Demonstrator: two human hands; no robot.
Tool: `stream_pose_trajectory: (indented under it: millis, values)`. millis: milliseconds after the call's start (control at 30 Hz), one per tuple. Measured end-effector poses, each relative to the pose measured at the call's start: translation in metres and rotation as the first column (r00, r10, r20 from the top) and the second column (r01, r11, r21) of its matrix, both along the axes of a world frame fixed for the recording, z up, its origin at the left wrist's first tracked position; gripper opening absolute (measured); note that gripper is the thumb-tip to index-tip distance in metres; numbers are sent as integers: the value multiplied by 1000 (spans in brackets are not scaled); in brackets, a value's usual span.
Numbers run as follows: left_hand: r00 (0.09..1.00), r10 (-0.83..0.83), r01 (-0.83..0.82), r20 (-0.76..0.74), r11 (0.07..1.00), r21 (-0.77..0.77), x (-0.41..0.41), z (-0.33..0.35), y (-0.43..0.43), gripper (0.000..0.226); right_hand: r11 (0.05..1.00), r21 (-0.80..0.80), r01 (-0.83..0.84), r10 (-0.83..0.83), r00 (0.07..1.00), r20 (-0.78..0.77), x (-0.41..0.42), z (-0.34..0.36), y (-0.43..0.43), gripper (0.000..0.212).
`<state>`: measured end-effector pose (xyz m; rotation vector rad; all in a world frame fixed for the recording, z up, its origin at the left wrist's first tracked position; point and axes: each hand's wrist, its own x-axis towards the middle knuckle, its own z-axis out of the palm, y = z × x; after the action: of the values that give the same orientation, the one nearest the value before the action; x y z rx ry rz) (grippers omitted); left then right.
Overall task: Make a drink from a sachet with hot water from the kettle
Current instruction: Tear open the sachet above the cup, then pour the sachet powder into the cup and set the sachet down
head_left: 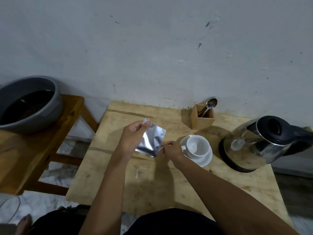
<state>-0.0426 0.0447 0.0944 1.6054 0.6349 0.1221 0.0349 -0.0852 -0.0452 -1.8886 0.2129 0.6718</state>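
Observation:
A silver foil sachet (pixel 152 139) is held in the air above the wooden table (pixel 152 180). My left hand (pixel 133 138) pinches its top corner between thumb and fingers. My right hand (pixel 171 149) pinches its lower right corner. Just right of my right hand a white cup (pixel 197 146) stands empty on a white saucer (pixel 205 159). A steel kettle (pixel 259 145) with a black lid and handle sits on its base at the table's right side.
A small wooden box (pixel 202 118) with a metal spoon (pixel 210 105) stands at the back by the wall. A grey basin (pixel 28 104) with dark water rests on a wooden stool (pixel 33 150) to the left. My knees are below the table's near edge.

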Motion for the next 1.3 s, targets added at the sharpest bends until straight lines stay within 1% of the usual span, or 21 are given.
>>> stream_pose_trajectory:
  millis: [67, 100, 133, 167, 200, 233, 267, 300, 367, 400, 467, 533, 633, 733, 833, 900, 933, 1033, 1100, 1167, 1300]
  values:
    - [1000, 8, -8, 0, 1000, 0, 0, -1, -1, 20, 997, -26, -67, 65, 996, -61, 7, 1, 0, 25]
    - [1000, 17, -17, -1, 1000, 1, 0, -3, -2, 19, 981, -153, -117, 115, 993, -17, 5, 2, 1, 28]
    - [999, 31, -31, -10, 1000, 3, 1, -4, -2, 19, 939, -287, -189, 211, 976, 47, 5, 3, -1, 30]
    - [999, 47, -47, -19, 999, 6, 2, -6, -2, 20, 926, -325, -191, 224, 972, 66, 5, 3, 1, 31]
    - [998, 60, -60, -27, 998, 7, 2, -8, -3, 21, 952, -266, -154, 177, 982, 67, 3, 4, 0, 31]
    - [997, 69, -69, -27, 998, 5, 3, -10, -3, 23, 993, -117, 0, 0, 1000, 6, -2, 15, -4, 30]
    - [997, 76, -76, -21, 997, -1, 4, -12, -4, 25, 969, 121, 216, -203, 973, -113, -6, 27, -7, 27]
    - [996, 85, -85, -15, 996, -6, 4, -13, -6, 26, 907, 262, 330, -285, 939, -194, -12, 38, -9, 26]
    - [995, 103, -103, -11, 995, -13, 6, -13, -12, 23, 819, 424, 387, -302, 918, -255, -23, 59, -21, 30]
    - [994, 110, -110, -6, 994, -16, 6, -12, -15, 21, 810, 474, 345, -270, 937, -222, -28, 66, -27, 31]
    - [994, 106, -106, 15, 994, -14, 8, -11, -25, 19, 838, 518, 170, -153, 985, -75, -39, 81, -36, 26]
    - [995, 81, -81, 49, 997, -2, 11, -9, -36, 17, 874, 483, 55, -109, 991, 84, -45, 89, -43, 19]
    - [996, 21, -23, 87, 1000, 19, 14, -10, -50, 16, 926, 377, 22, -130, 956, 262, -45, 86, -53, 16]
    - [989, -110, 99, 95, 989, 105, 15, -13, -56, 35, 941, 337, 15, -136, 931, 339, -40, 85, -69, 19]
    - [979, -195, 177, 66, 961, 210, 20, -10, -63, 43, 951, 307, 44, -159, 921, 357, -39, 84, -83, 8]
    - [979, -195, 174, 65, 954, 242, 25, -8, -75, 45, 957, 275, 96, -202, 900, 387, -44, 78, -94, 33]
    - [981, -182, 162, 63, 955, 247, 28, -9, -82, 47, 968, 236, 91, -190, 879, 438, -48, 74, -101, 44]
    - [984, -171, 152, 49, 954, 259, 35, -11, -103, 50, 996, 90, -24, -39, 768, 640, -61, 57, -124, 67]
    - [981, -185, 167, 50, 953, 253, 38, -13, -115, 48, 997, -10, -81, 66, 722, 688, -68, 50, -133, 72]
    - [977, -209, 193, 40, 949, 251, 41, -16, -127, 47, 998, -39, -53, 65, 717, 694, -71, 47, -137, 64]
    - [964, -264, 254, 22, 945, 208, 43, -18, -140, 38, 997, 6, 82, -57, 637, 769, -71, 42, -142, 25]
